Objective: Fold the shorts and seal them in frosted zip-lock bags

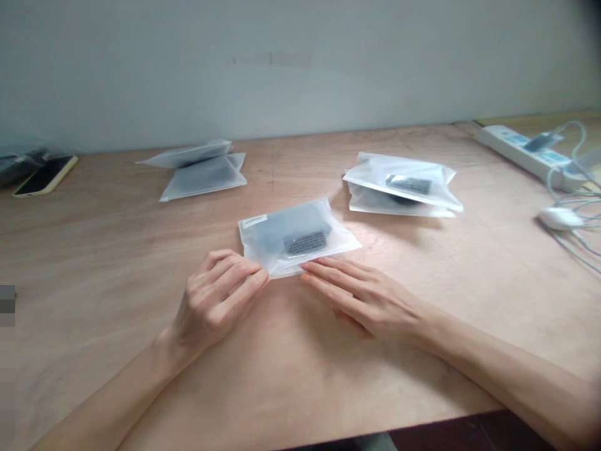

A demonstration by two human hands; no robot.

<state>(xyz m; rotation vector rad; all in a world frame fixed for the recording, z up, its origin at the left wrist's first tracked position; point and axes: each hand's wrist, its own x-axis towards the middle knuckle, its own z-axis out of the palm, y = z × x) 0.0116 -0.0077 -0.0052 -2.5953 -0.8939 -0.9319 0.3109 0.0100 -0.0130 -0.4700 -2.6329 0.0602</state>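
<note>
A frosted plastic bag (267, 241) lies at the middle of the wooden table, with a dark item and a black printed label (305, 243) showing through it. My left hand (223, 294) has its fingers curled together at the bag's near left corner, pinching it. The fingers of my right hand (361, 294) are stretched out, with their tips on the bag's near edge. Two more frosted bags (404, 181) are stacked behind on the right, and another pair (204, 175) rests at the back left.
On the wooden table (94, 250), a phone (47, 176) lies at the far left beside a dark wrapped item (19, 164). A white power strip (526, 153) with cables and a white adapter (561, 218) sits at the right. A wall (282, 69) stands behind.
</note>
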